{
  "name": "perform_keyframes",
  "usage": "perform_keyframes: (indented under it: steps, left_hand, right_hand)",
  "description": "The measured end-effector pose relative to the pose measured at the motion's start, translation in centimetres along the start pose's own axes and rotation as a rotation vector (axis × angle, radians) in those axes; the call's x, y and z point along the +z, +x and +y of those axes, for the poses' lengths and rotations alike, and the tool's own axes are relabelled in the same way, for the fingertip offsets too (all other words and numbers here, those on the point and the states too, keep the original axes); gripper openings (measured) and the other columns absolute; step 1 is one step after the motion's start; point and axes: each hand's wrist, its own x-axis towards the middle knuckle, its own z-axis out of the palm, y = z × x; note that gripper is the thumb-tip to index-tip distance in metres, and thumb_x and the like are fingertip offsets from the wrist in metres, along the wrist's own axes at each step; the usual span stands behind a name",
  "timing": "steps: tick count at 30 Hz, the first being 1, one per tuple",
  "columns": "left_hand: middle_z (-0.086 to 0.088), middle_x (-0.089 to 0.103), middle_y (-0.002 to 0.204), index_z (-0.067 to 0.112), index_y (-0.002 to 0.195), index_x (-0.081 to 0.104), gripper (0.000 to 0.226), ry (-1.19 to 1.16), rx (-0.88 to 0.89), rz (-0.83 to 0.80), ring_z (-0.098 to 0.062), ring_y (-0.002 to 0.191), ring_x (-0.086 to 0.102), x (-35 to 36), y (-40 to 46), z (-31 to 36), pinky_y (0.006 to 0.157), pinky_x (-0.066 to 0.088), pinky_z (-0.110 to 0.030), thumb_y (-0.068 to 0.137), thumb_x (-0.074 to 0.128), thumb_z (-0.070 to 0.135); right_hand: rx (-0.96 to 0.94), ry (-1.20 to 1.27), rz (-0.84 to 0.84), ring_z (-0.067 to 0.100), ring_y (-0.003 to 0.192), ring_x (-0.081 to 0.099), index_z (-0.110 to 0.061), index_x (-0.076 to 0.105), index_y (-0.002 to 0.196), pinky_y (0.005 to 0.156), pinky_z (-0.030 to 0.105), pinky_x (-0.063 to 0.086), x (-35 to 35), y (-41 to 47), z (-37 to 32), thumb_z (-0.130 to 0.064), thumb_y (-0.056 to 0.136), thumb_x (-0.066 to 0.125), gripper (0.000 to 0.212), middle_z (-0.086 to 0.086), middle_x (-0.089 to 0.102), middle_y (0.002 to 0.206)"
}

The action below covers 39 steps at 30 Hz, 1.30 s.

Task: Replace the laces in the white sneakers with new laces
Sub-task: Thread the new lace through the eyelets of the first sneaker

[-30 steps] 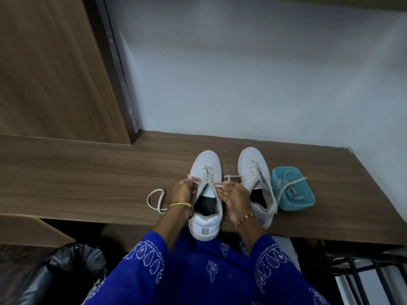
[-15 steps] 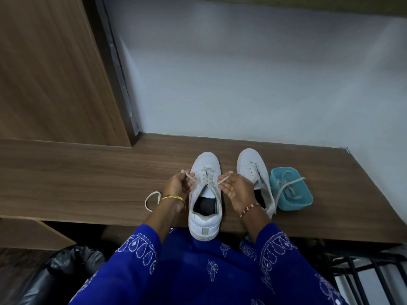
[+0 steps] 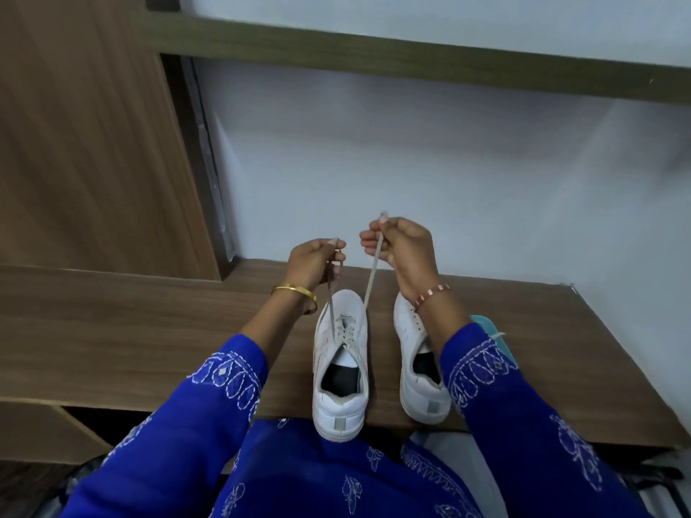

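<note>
**Both lace ends drawn up from the left sneaker**

Wood-grain laminate counter (image 3: 112,330), matte, straight-edged. Left hand (image 3: 312,261), gold bangle at the wrist, fingers curled, pinching one end of a flat woven lace (image 3: 372,272); the strand runs taut down to the eyelets. Left sneaker (image 3: 341,362), smooth white upper, dark insole, heel overhanging the counter's near edge. Right hand (image 3: 402,243), beaded bracelet at the wrist, pinching the lace's other end. Right sneaker (image 3: 413,353) just beside the first, partly under the blue embroidered sleeve (image 3: 497,379). Teal container (image 3: 486,325), mostly hidden.
</note>
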Motion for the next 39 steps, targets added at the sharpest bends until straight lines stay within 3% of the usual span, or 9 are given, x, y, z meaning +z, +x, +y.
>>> perform_keyframes:
  steps: [7,11,14,17,21,24,28,33,39]
  left_hand:
    - [0.011,0.057,0.053,0.016,0.07,0.065,0.03,0.494,0.063,-0.323,-0.012,0.049,0.034,1.4,-0.8,3.4,0.048,0.029,-0.022,0.09,0.045,0.006]
    - [0.003,0.054,0.059,0.011,0.063,0.06,0.029,0.563,0.113,-0.315,-0.01,0.05,0.037,1.3,-1.0,3.1,0.047,0.032,-0.019,0.091,0.054,0.018]
    - [-0.009,0.057,0.071,0.011,0.061,0.058,0.035,0.497,0.126,-0.234,-0.01,0.047,0.036,0.7,-0.2,2.4,0.046,0.031,-0.02,0.094,0.051,0.019]
    - [-0.009,0.053,0.066,0.011,0.065,0.062,0.032,0.437,0.123,-0.176,-0.005,0.039,0.035,0.4,0.5,2.1,0.044,0.028,-0.02,0.094,0.05,0.018]
    - [0.0,0.05,0.054,0.015,0.065,0.065,0.034,0.352,0.091,-0.118,-0.003,0.032,0.034,0.8,0.7,1.8,0.039,0.027,-0.016,0.095,0.048,0.016]
    - [0.0,0.057,0.055,0.01,0.071,0.065,0.03,0.205,-0.01,-0.089,-0.007,0.031,0.037,0.9,0.5,1.8,0.039,0.031,-0.017,0.095,0.049,0.016]
    - [0.005,0.068,0.06,0.012,0.083,0.061,0.026,-0.063,-0.264,-0.255,-0.004,0.03,0.039,0.3,0.5,2.2,0.037,0.035,-0.013,0.098,0.041,0.018]
    - [0.005,0.065,0.057,0.012,0.082,0.055,0.026,-0.266,-0.408,-0.336,-0.003,0.029,0.036,-0.3,0.7,1.7,0.035,0.031,-0.012,0.098,0.036,0.017]
    - [0.005,0.058,0.049,0.009,0.072,0.057,0.032,0.313,0.01,-0.473,-0.007,0.037,0.049,-1.1,0.8,2.5,0.046,0.04,-0.018,0.099,0.038,0.014]
  right_hand:
    - [-0.271,-0.363,-0.155,0.014,0.072,0.063,-0.001,0.067,0.084,0.071,0.022,0.052,1.9,1.9,-4.3,-0.007,0.092,0.052,0.018,0.01,0.067,0.081]
    - [-0.215,-0.499,-0.157,0.012,0.068,0.061,0.002,0.069,0.088,0.065,0.015,0.047,1.6,2.7,-3.5,-0.015,0.094,0.051,0.026,0.013,0.069,0.085]
    - [0.059,-0.518,-0.225,0.014,0.068,0.057,-0.009,0.068,0.084,0.067,0.024,0.045,0.0,2.2,-2.4,-0.032,0.097,0.044,0.036,0.006,0.066,0.079]
    - [0.199,-0.563,-0.315,0.012,0.071,0.055,-0.016,0.064,0.078,0.066,0.024,0.044,-1.9,1.0,-0.7,-0.03,0.096,0.047,0.028,0.0,0.062,0.077]
    - [0.167,-0.538,-0.313,0.011,0.075,0.059,-0.017,0.059,0.067,0.066,0.023,0.043,-2.8,0.1,-0.4,-0.022,0.093,0.051,0.028,0.001,0.066,0.076]
    - [0.103,-0.474,-0.243,0.014,0.059,0.057,-0.012,0.054,0.065,0.057,0.02,0.043,-2.7,-0.5,-1.7,-0.022,0.094,0.051,0.031,0.004,0.06,0.062]
    - [0.033,-0.542,-0.367,0.005,0.039,0.046,-0.01,0.059,0.065,0.049,0.014,0.044,-1.9,-2.2,-2.3,-0.012,0.091,0.053,0.026,-0.001,0.049,0.046]
    - [0.175,-0.719,-0.501,0.002,0.036,0.052,0.003,0.065,0.078,0.042,0.011,0.042,-1.8,-2.8,0.2,-0.02,0.092,0.056,0.028,0.001,0.059,0.052]
    - [0.262,-0.473,-0.282,0.013,0.068,0.058,-0.012,0.061,0.08,0.06,0.023,0.053,-2.2,-1.0,2.1,-0.022,0.097,0.046,0.024,0.005,0.062,0.079]
